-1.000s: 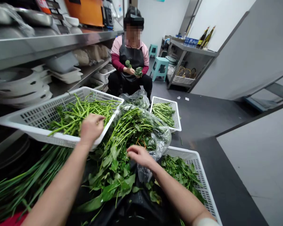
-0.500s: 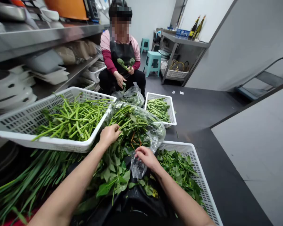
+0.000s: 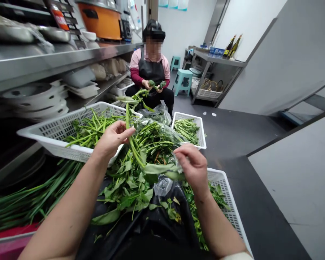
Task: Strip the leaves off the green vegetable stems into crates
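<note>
My left hand (image 3: 111,140) pinches a long leafy green stalk (image 3: 134,146) between thumb and fingers. Its upper end points up and away; the lower part slopes right, towards my right hand (image 3: 193,168). That hand's fingers are closed on the tip of a long leaf (image 3: 161,168) at the stalk's lower end. Beneath both hands, a heap of leafy greens (image 3: 132,187) spills out of a clear plastic bag (image 3: 176,134) onto black material (image 3: 151,227) over my lap.
Left stands a white basket (image 3: 56,150) of bare green stems; right, another white basket (image 3: 237,213) of leaves. A smaller basket (image 3: 203,135) of stalks sits ahead. Opposite, a co-worker (image 3: 151,68) handles greens. Steel shelving (image 3: 56,59) lines the left; long green leaves (image 3: 35,195) lie below.
My left hand has risen from the heap with a stalk in it. My right hand has moved up and right and closed on its leaf. The view has shifted left.
</note>
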A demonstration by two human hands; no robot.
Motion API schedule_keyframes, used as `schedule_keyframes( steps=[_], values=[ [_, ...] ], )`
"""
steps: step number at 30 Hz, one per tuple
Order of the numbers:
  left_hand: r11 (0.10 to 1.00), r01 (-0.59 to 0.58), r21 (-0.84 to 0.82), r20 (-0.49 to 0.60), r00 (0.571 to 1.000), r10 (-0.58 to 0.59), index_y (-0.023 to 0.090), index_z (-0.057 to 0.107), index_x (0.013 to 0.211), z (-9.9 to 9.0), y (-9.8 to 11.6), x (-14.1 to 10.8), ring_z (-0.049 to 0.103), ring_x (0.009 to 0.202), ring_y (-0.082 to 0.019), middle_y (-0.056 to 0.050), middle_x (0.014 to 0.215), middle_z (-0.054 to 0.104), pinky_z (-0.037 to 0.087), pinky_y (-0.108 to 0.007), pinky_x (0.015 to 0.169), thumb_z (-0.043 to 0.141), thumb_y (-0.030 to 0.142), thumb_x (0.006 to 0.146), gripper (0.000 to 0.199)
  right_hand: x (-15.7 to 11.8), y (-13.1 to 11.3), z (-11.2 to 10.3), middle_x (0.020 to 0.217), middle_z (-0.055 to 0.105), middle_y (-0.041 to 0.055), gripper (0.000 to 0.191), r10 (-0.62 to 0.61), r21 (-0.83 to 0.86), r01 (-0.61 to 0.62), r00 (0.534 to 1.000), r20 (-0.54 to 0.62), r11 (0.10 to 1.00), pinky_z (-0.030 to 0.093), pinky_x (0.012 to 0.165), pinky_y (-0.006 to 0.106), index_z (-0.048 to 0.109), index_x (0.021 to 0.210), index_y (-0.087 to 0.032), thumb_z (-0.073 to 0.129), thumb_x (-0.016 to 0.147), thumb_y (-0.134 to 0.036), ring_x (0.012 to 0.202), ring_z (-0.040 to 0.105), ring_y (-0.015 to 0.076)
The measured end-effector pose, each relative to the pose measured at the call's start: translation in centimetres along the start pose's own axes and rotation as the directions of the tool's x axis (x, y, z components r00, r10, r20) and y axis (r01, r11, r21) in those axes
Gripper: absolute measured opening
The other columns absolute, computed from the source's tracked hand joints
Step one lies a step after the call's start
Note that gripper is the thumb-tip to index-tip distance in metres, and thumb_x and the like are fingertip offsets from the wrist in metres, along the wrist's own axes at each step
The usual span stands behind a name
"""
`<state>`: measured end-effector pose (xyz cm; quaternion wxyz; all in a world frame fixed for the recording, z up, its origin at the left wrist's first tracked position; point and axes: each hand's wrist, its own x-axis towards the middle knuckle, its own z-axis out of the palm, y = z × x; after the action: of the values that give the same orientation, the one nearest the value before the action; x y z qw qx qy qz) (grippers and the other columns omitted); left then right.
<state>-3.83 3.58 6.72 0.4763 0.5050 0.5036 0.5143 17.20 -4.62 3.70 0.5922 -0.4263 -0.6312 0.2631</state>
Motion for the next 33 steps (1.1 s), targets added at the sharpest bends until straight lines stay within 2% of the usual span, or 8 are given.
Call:
schedule_keyframes(
  steps=[4,7,11,18,24,27,30,33],
  values=[
    [0.999,0.036,-0.029,0.022,0.999,-0.035,0.018,0.046,0.059,0.6,-0.1,-0.5,0.044,0.049,-0.007,0.007,0.054,0.045,0.037,-0.018,0.045,0.078,0.037,0.046,0.039,0.1,-0.3,2.0,0.08,0.064,0.0041,0.018,0.011,-0.165,0.074,0.888,0.46,0.983,0.041,0.075,0.032,0.067,0.078,-0.019,0.052,0.084,-0.026,0.077,0.054,0.016],
    [0.997,0.062,-0.051,0.048,0.997,-0.059,0.018,0.046,0.06,0.6,-0.7,-0.5,0.046,0.051,-0.008,0.006,0.057,0.047,0.038,-0.019,0.047,0.078,0.038,0.046,0.04,0.2,1.8,3.4,0.069,0.059,0.0015,0.03,0.243,-0.034,-0.272,0.79,0.563,0.962,0.04,0.063,0.025,0.065,0.074,-0.015,0.05,0.084,-0.039,0.065,0.051,0.0122],
    [0.995,0.095,-0.039,0.08,0.993,-0.091,0.018,0.044,0.059,0.3,-1.9,-0.3,0.044,0.048,-0.007,0.006,0.057,0.048,0.036,-0.019,0.045,0.076,0.041,0.047,0.041,0.1,3.7,3.7,0.058,0.054,-0.0015,0.044,0.337,0.205,-0.692,0.561,0.756,0.693,0.033,0.049,0.019,0.063,0.071,-0.013,0.059,0.073,-0.056,0.051,0.044,0.0072],
    [0.989,0.142,-0.037,0.074,0.988,-0.139,0.018,0.046,0.061,0.1,-3.0,-0.2,0.044,0.049,-0.007,0.005,0.059,0.05,0.031,-0.018,0.043,0.077,0.042,0.047,0.042,0.4,2.9,3.8,0.052,0.058,-0.0031,0.041,0.356,0.198,-0.803,0.451,0.818,0.563,0.035,0.045,0.018,0.059,0.073,-0.015,0.066,0.066,-0.054,0.044,0.048,0.007],
    [0.982,0.153,-0.114,0.091,0.986,-0.143,0.017,0.054,0.065,0.4,-2.6,-1.2,0.04,0.046,-0.006,0.004,0.059,0.052,0.028,-0.017,0.041,0.075,0.038,0.052,0.033,-0.6,3.9,5.2,0.04,0.046,-0.0072,0.02,0.395,0.094,-0.655,0.558,0.73,0.75,0.027,0.041,0.017,0.056,0.06,-0.015,0.058,0.072,-0.031,0.038,0.037,0.0045],
    [0.975,0.124,-0.184,0.009,0.992,-0.125,0.018,0.059,0.069,0.0,-2.5,-1.6,0.039,0.044,-0.007,0.004,0.057,0.052,0.027,-0.018,0.039,0.07,0.039,0.057,0.026,-1.5,6.1,5.6,0.036,0.038,-0.0079,0.02,0.592,0.191,-0.714,0.677,0.438,0.674,0.022,0.038,0.018,0.048,0.052,-0.017,0.054,0.067,-0.029,0.035,0.031,0.0048],
    [0.983,0.101,-0.152,-0.045,0.993,-0.109,0.019,0.06,0.067,-0.2,-2.7,-1.9,0.037,0.042,-0.007,0.004,0.054,0.051,0.025,-0.02,0.037,0.069,0.039,0.059,0.024,-1.7,7.4,5.1,0.04,0.036,-0.0085,0.022,0.694,0.402,-0.68,0.707,0.139,0.612,0.024,0.039,0.019,0.045,0.057,-0.019,0.052,0.067,-0.036,0.037,0.028,0.0058],
    [0.982,0.131,-0.136,0.015,0.991,-0.13,0.019,0.059,0.066,0.3,-3.1,-2.2,0.038,0.042,-0.007,0.004,0.055,0.053,0.027,-0.02,0.04,0.072,0.041,0.056,0.028,-1.1,6.2,4.5,0.047,0.037,-0.0081,0.024,0.554,0.352,-0.587,0.808,0.201,0.729,0.026,0.043,0.019,0.048,0.064,-0.019,0.057,0.068,-0.041,0.043,0.03,0.0063]
  ],
)
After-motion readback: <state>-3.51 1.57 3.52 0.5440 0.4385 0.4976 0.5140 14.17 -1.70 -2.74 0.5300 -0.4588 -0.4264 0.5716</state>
